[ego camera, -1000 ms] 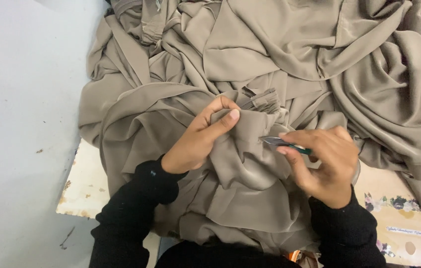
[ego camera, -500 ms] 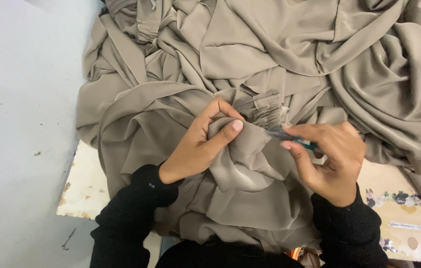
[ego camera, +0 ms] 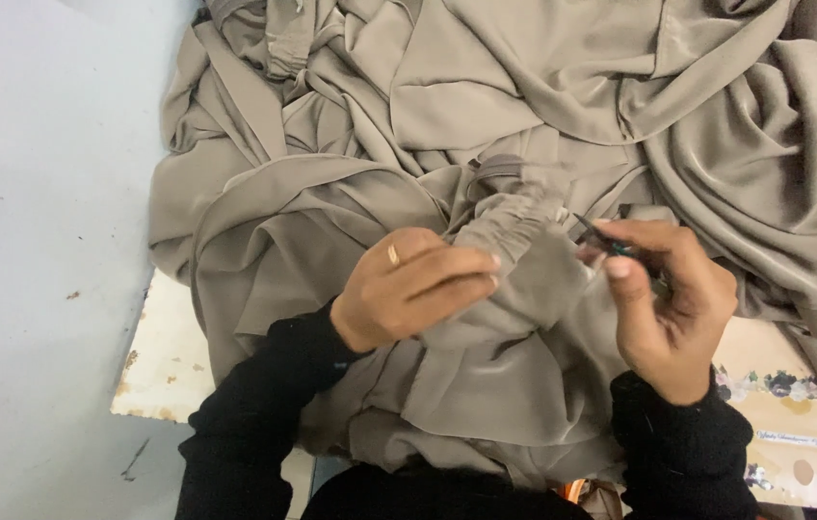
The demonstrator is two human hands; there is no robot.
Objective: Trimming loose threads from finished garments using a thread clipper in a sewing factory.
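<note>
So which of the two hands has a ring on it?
The left hand, pinching the gathered cuff of the taupe fabric. The right hand shows no ring and holds a small dark tool.

A pale grey-blue floor [ego camera: 33, 241] fills the left side of the view, smooth and evenly lit, with no hard shadows. A few small dark specks and 1 short scuff mark lie on it near the bottom left. Beside the floor sits a low board [ego camera: 163, 366] with a cream top, its paint chipped and spotted with rust-brown marks along the edge. At the lower right the same kind of surface shows a tan panel [ego camera: 784, 395] with a printed flower pattern in dark tones. The light is soft and even.
</note>
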